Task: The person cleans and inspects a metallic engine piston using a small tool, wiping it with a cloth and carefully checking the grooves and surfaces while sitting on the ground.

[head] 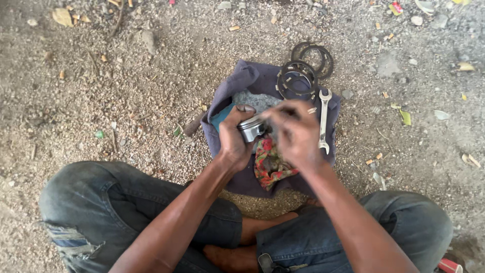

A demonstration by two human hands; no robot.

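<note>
The left hand (233, 144) gripped the piston (251, 128) while the blurred right hand (297, 135), fingers curled on it, risked dropping it into gravel (126, 101).

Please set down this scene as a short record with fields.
Setting: gravel ground, person seated
Left hand: grips a shiny metal piston
Right hand: at the piston's end, blurred
Under hands: patterned rag on a purple cloth
On cloth: spanner, dark metal rings
Beyond cloth: more rings
</note>
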